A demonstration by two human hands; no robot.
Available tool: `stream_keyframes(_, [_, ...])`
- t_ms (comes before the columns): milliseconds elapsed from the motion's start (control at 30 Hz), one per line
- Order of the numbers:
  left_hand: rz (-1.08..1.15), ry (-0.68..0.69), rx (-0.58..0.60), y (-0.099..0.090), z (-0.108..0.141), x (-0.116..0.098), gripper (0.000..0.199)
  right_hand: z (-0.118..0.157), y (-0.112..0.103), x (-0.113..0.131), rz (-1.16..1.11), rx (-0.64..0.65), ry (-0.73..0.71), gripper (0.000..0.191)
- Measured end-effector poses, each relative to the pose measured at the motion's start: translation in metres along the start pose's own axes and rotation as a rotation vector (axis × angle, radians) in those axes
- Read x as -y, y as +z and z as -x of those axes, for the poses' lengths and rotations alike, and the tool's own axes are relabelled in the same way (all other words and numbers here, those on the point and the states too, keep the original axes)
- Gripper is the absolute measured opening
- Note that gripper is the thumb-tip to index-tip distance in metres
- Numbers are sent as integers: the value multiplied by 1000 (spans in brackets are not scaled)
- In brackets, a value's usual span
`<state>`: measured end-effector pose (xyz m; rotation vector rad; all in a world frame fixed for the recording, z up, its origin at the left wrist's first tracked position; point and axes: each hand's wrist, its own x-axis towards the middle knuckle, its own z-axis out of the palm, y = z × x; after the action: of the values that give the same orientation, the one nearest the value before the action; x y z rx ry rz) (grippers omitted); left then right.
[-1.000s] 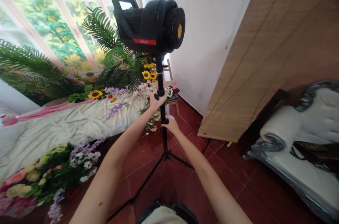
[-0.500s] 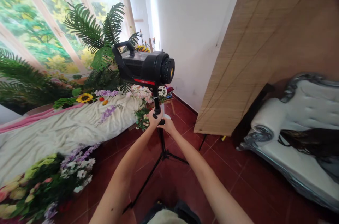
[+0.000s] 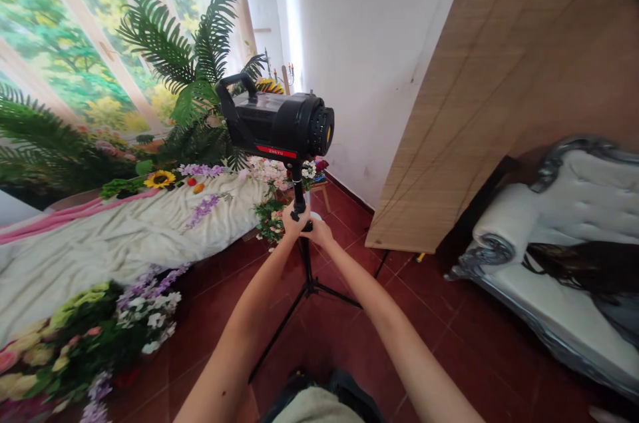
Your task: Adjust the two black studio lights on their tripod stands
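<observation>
A black studio light [image 3: 277, 120] with a carry handle and a red label sits on top of a black light stand [image 3: 305, 263]. The light's round front points to the right. My left hand [image 3: 294, 218] is closed around the upper pole of the stand, beneath the light. Just below and to the right, my right hand [image 3: 318, 231] grips the stand at its collar, with its fingers partly hidden behind the pole. The stand's legs are spread on the red tiled floor [image 3: 329, 336].
On the left, a cream draped cloth [image 3: 150, 230] bears a sunflower [image 3: 160, 179] and purple blossoms. Flower bunches [image 3: 100, 330] fill the lower left, and palm leaves [image 3: 164, 50] rise behind. A bamboo blind [image 3: 429, 143] leans right of the white wall, near a tufted sofa [image 3: 574, 203].
The light and the top of the stand have shifted slightly right and down in view. The stand's near leg has also swung a little right. Both hands keep their hold.
</observation>
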<state>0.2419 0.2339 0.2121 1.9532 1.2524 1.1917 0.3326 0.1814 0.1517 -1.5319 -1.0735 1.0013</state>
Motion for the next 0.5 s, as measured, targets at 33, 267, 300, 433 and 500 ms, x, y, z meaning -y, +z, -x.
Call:
stream_keyframes(33, [0, -4, 6, 0, 0, 1, 20, 1, -2, 0, 110, -46, -45, 49])
stream_keyframes(267, [99, -26, 27, 1, 5, 7, 19, 8, -26, -14, 261, -99, -129, 57])
stream_keyframes(300, [113, -25, 31, 2, 6, 7, 19, 9, -29, -17, 241, -109, -120, 55])
stream_keyframes(433, [124, -51, 39, 3, 6, 9, 19, 11, -34, -23, 109, -141, -70, 34])
stream_keyframes(500, [106, -57, 33, 3, 6, 8, 20, 11, -32, -23, -27, -129, -13, 24])
